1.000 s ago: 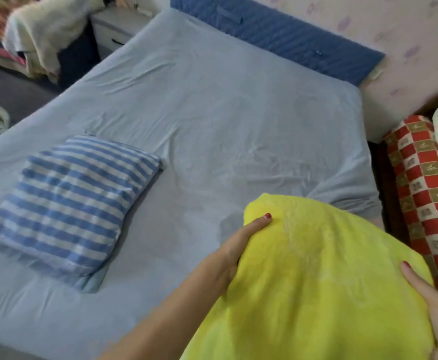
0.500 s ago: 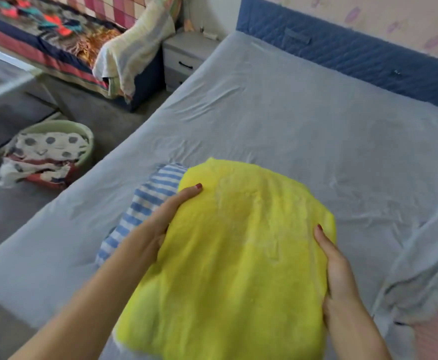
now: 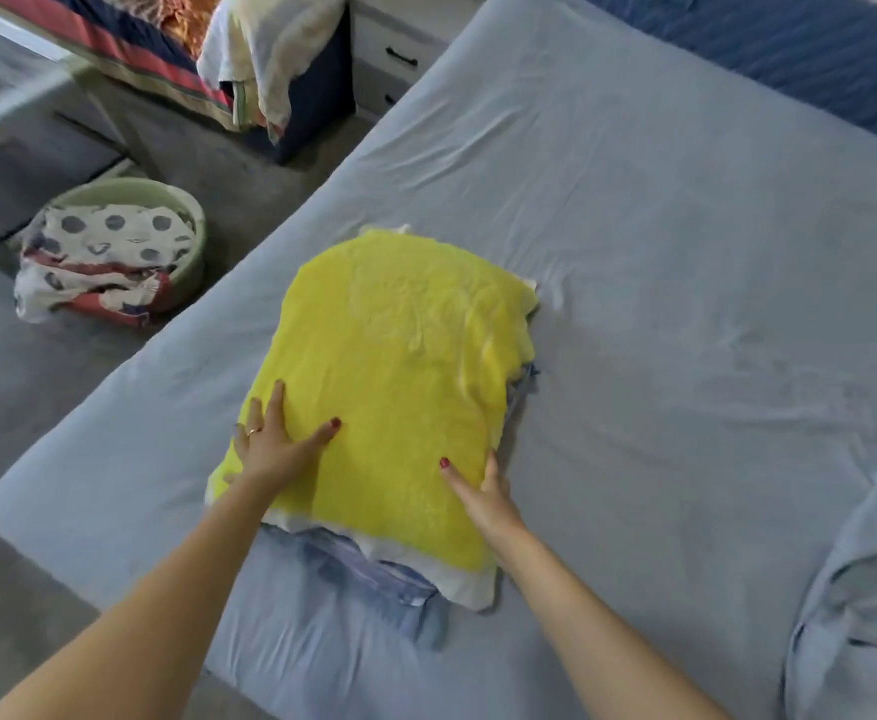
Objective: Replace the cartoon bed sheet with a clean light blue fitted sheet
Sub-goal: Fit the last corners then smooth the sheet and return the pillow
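now the light blue fitted sheet (image 3: 659,262) lies stretched over the mattress, creased in places, with one bunched fold of it at the near right edge. a yellow pillow (image 3: 394,387) sits on the sheet toward the near left part of the bed, stacked on a blue striped pillow (image 3: 374,569) whose edge shows from under its near side and at its right side. the left hand (image 3: 275,439) rests flat on the yellow pillow's near left part, fingers spread and straight, thumb angled inward, a ring on one finger. the right hand (image 3: 483,491) lies at the pillow's near right edge, thumb on top and fingers along the side; whether those fingers curl under the edge i cannot tell. on the floor to the left stands a green basin (image 3: 186,200) holding a crumpled cartoon bed sheet (image 3: 98,257) with dark dots and red patches, part of it spilling over the rim. beyond it are a second bed (image 3: 129,49) with a cream towel (image 3: 270,49) draped over its corner, and a white nightstand (image 3: 394,49). a blue quilted headboard (image 3: 789,54) runs along the far side.
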